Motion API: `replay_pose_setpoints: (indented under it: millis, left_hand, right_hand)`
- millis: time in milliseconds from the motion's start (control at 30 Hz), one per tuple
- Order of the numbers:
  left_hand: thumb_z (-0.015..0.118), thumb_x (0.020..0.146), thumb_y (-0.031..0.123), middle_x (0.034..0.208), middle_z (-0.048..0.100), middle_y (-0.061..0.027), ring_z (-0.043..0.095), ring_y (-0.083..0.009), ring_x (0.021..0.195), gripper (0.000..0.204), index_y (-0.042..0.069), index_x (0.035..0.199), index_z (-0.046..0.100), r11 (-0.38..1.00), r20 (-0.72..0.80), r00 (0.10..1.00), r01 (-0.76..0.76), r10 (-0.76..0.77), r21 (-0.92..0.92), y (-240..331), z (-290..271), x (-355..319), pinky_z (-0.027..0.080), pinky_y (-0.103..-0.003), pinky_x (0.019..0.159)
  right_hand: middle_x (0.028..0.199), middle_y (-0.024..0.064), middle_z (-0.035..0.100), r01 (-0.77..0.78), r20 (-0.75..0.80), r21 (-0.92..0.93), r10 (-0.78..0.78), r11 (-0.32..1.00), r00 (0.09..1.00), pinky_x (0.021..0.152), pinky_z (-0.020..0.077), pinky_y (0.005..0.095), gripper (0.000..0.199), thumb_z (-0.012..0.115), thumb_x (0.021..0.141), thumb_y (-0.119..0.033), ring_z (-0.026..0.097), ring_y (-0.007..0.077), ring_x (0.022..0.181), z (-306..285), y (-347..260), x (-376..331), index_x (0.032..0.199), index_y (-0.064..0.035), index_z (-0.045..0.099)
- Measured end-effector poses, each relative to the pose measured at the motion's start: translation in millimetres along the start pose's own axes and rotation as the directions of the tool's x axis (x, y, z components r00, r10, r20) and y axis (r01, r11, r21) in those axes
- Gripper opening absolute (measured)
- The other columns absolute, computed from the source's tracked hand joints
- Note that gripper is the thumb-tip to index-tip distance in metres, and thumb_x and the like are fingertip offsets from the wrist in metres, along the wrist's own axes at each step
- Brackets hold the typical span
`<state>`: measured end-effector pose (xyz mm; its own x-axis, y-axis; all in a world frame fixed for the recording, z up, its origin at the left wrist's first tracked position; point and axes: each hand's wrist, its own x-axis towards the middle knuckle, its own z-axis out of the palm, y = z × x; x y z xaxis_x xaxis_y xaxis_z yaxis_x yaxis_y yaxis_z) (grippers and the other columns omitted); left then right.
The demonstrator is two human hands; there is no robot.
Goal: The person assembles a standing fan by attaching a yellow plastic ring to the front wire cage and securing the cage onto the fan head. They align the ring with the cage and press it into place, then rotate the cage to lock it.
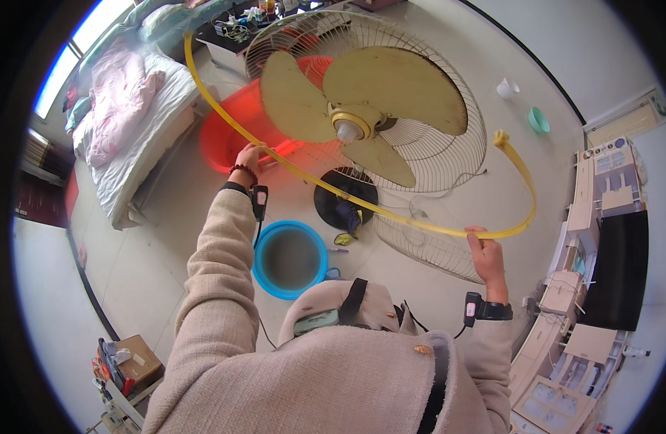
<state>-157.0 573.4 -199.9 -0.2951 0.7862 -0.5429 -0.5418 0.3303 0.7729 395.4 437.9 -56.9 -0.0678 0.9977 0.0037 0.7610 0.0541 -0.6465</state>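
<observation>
A long yellow fan guard ring (311, 177), thin and split into an open curve, stretches across in front of me. My left hand (249, 157) is closed on it left of centre. Further right, my right hand (485, 257) pinches it near its bend, and the right end curls back upward. Beyond it stands a big fan with dull yellow-green blades (394, 79) and a wire rear cage (467, 155). The fan's round black base (324, 195) rests on the floor with dark and yellow cloths on it. A loose wire grille (427, 249) lies below the ring, beside my right hand.
A blue basin (258, 271) of murky water stands near my knees, and a red tub (216, 141) sits behind my left hand. A bed (167, 108) is at left. Cabinets and a television (618, 271) line the right. A green bowl (538, 120) lies on the far floor.
</observation>
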Motion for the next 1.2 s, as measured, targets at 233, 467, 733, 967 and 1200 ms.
replay_pose_setpoints:
  millis: [233, 467, 733, 967, 1200]
  left_hand:
    - [0.05, 0.091, 0.004, 0.104, 0.062, -0.0167, 0.064, -0.036, 0.094, 0.017, 0.002, 0.108, 0.051, 0.994, -0.005, 0.999, -0.05, 0.051, 0.102, -12, -5, 49, 0.057, -0.047, 0.079]
    - [0.052, 0.089, 0.003, 0.102, 0.06, -0.0147, 0.065, -0.0304, 0.092, 0.027, -0.004, 0.115, 0.049, 0.976, 0.0, 0.995, -0.099, 0.101, 0.192, -8, 3, 66, 0.059, -0.042, 0.074]
    - [0.053, 0.089, 0.004, 0.109, 0.06, -0.0155, 0.065, -0.0331, 0.092, 0.027, -0.002, 0.115, 0.048, 0.979, 0.082, 0.99, -0.13, 0.118, 0.159, 6, 18, 60, 0.058, -0.043, 0.077]
    - [0.054, 0.089, -0.001, 0.105, 0.061, -0.0156, 0.065, -0.036, 0.092, 0.021, 0.001, 0.109, 0.049, 0.985, 0.09, 0.987, -0.142, 0.134, 0.095, 12, 24, 64, 0.057, -0.047, 0.08]
    - [0.053, 0.089, 0.0, 0.105, 0.06, -0.0149, 0.064, -0.0364, 0.094, 0.021, 0.0, 0.11, 0.049, 0.98, 0.157, 0.971, -0.191, 0.181, 0.053, 13, 17, 65, 0.056, -0.047, 0.082]
  right_hand:
    - [0.058, 0.0013, 0.045, -0.017, -0.002, 0.019, 0.017, 1.0, 1.0, 0.052, 0.0354, 0.0256, 0.03, 0.055, 0.094, -0.031, 0.041, 0.0095, 0.055, 9, -7, 13, 0.103, -0.0029, 0.063]
    - [0.06, 0.0001, 0.046, -0.029, -0.025, 0.048, 0.03, 0.998, 0.999, 0.053, 0.0351, 0.0245, 0.031, 0.054, 0.095, -0.031, 0.04, 0.0091, 0.056, 13, -12, 20, 0.101, -0.0031, 0.063]
    - [0.059, 0.0013, 0.045, 0.027, -0.071, 0.006, -0.027, 1.0, 0.997, 0.052, 0.0355, 0.0251, 0.029, 0.055, 0.094, -0.03, 0.04, 0.0098, 0.055, 16, -12, 25, 0.101, -0.0026, 0.063]
    - [0.059, 0.0016, 0.047, 0.028, -0.09, 0.012, -0.027, 1.0, 0.996, 0.053, 0.0362, 0.0255, 0.03, 0.054, 0.095, -0.031, 0.041, 0.0095, 0.056, 18, -14, 31, 0.101, -0.0025, 0.063]
    - [0.063, 0.0023, 0.052, 0.042, -0.106, 0.018, -0.04, 0.999, 0.994, 0.056, 0.0383, 0.0251, 0.032, 0.053, 0.095, -0.032, 0.044, 0.0098, 0.059, 20, -17, 34, 0.101, -0.0022, 0.064]
